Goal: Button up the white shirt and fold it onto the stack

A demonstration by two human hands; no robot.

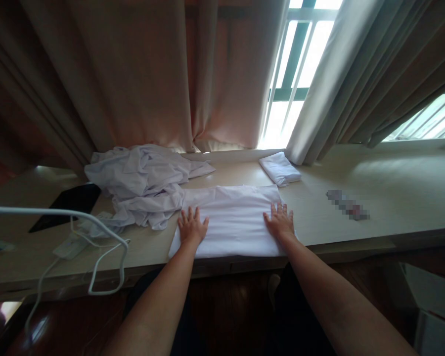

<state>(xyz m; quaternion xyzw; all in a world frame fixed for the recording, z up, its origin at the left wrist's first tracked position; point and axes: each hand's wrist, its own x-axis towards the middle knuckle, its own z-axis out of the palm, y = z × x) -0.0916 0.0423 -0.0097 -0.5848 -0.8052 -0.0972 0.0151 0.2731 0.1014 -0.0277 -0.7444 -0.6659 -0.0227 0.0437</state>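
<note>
A white cloth (235,222) lies spread in a flat rectangle along the front edge of the long pale counter, with faint creases running across it. My left hand (193,226) rests flat on its left part, fingers spread. On its right part my right hand (281,221) also presses flat with the fingers apart. Touching the left end of the cloth is a crumpled heap of white fabric (141,178). Behind the cloth's right corner sits a small folded white cloth (280,168).
The pale counter (400,188) runs below curtains (141,74) and a window. At left are a black flat object (68,202), a white power strip (71,246) with cords, and a bent white rod (77,213). A pixelated item (348,205) lies at right.
</note>
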